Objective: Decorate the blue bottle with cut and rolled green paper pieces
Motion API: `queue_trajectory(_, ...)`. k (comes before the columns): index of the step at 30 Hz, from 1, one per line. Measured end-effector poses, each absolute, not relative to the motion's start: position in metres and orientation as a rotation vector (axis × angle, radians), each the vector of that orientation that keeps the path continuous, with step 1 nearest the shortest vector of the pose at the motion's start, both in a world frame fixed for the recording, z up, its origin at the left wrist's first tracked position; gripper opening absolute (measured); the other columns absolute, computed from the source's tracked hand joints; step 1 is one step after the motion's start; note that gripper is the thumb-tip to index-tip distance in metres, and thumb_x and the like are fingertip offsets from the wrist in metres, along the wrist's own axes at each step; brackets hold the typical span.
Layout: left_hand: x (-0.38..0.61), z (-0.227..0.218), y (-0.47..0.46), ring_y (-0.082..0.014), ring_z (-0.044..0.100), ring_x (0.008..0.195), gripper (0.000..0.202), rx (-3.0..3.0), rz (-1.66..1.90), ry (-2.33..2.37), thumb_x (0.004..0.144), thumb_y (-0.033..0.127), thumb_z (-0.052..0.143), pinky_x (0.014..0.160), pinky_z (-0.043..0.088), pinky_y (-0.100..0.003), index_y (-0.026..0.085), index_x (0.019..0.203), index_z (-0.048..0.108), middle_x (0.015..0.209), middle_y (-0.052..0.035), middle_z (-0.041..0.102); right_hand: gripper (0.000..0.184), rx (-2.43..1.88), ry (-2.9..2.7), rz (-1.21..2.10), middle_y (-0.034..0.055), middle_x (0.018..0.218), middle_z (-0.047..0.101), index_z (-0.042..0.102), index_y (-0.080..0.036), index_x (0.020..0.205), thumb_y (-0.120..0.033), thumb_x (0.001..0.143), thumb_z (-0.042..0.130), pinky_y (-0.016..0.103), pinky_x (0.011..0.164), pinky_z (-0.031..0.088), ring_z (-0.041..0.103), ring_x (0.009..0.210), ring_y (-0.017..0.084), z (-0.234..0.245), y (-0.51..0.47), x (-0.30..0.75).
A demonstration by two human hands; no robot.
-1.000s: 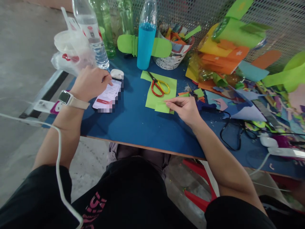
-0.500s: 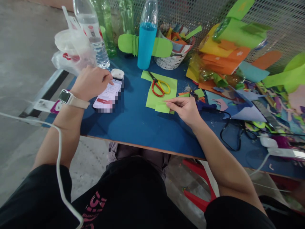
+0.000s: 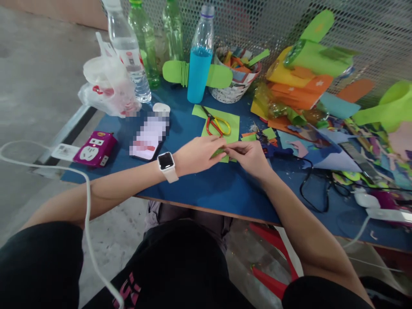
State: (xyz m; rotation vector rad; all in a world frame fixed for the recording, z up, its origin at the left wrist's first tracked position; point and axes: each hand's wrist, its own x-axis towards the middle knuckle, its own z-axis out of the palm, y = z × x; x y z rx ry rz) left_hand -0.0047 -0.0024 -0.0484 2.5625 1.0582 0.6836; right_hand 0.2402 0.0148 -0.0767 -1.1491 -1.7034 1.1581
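A small piece of light green paper (image 3: 219, 152) is pinched in my right hand (image 3: 250, 158), its thumb and forefinger closed at the edge. My left hand (image 3: 200, 155), with a pale-strapped watch on the wrist, meets it from the other side, fingers curled round the same piece. Both hands are over the near edge of a larger green paper sheet (image 3: 234, 121). On that sheet, just beyond my fingers, rest scissors (image 3: 211, 119) with one red and one yellow handle. My fingers partly cover the small piece.
Left of my hands lie a phone (image 3: 148, 137), a white earbud case (image 3: 161, 109) and a purple power adapter (image 3: 95, 149). Behind stand a bottle of blue liquid (image 3: 198, 73) and a scrap basket (image 3: 232, 88). Paper scraps and a black cable (image 3: 310, 171) crowd the right.
My left hand has moved right, from above the phone to the small green paper. My right hand keeps its pinch. The view has shifted slightly.
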Motion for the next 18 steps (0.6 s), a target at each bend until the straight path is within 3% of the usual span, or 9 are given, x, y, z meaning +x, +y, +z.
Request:
queue_trajectory(6, -0.003, -0.065, 0.022, -0.0227, 0.082, 0.088, 0.011, 2.416, 0.768, 1.047, 0.110, 0.022, 0.074, 0.080, 0.056, -0.033, 0.018, 0.102, 0.082, 0.098, -0.0052, 0.087, 0.039, -1.199, -1.688, 1.128, 0.0060, 0.079, 0.087, 0.097, -0.024, 0.094, -0.060, 0.081, 0.103, 0.037, 0.064, 0.067, 0.075, 0.063, 0.021, -0.073, 0.014, 0.242)
queue_trajectory(10, -0.010, -0.074, 0.023, -0.0164, 0.079, 0.078, 0.009, 2.190, 0.893, 0.968, 0.108, 0.023, 0.078, 0.078, 0.057, -0.028, 0.019, 0.104, 0.084, 0.091, -0.0022, 0.087, 0.038, -1.201, -1.722, 1.141, 0.0053, 0.076, 0.086, 0.097, -0.024, 0.094, -0.060, 0.084, 0.101, 0.035, 0.062, 0.063, 0.075, 0.063, 0.021, -0.072, 0.013, 0.240)
queue_trajectory(18, -0.011, -0.075, 0.017, -0.0163, 0.079, 0.076, 0.010, 2.125, 0.917, 0.977, 0.106, 0.028, 0.081, 0.077, 0.057, -0.027, 0.020, 0.102, 0.086, 0.087, -0.0016, 0.087, 0.041, -1.195, -1.745, 1.126, 0.0059, 0.074, 0.085, 0.097, -0.024, 0.095, -0.063, 0.084, 0.100, 0.037, 0.061, 0.062, 0.075, 0.063, 0.022, -0.069, 0.011, 0.239)
